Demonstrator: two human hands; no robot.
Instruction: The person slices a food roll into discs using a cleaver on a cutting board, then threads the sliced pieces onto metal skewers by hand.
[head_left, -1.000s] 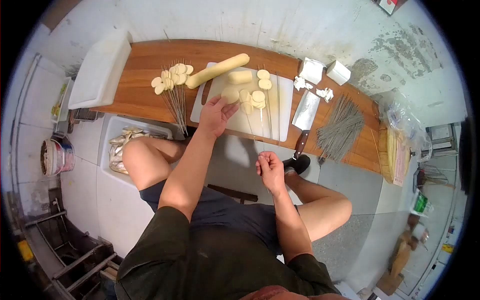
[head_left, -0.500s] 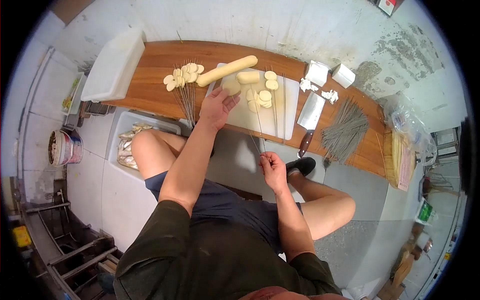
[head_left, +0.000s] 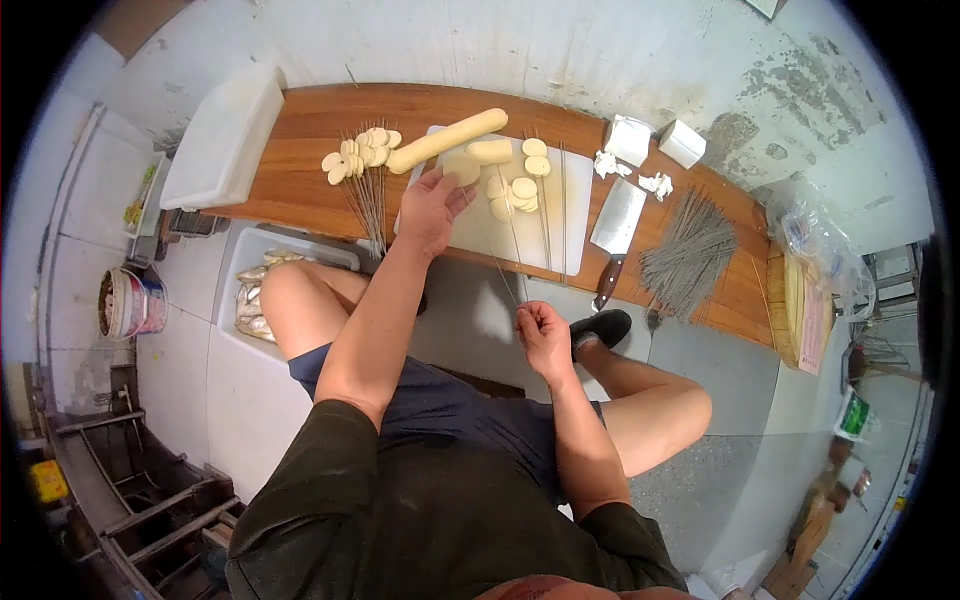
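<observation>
The left hand holds a round slice over the left part of the white cutting board, its fingers narrowed at the slice's near edge; whether the slice touches the board cannot be told. From the fingers of the right hand, the slice lies ahead and to the left, so the left hand is much nearer. The right fingers are closed around the near end of a thin skewer, perhaps 2, whose long axis runs away from the body, leaning slightly left, over the board's front edge toward some loose slices; whether it pierces any is unclear. The held slice looks pale yellow, flat and smooth. Beyond it, a long yellow roll lies slantwise, partly on the table.
</observation>
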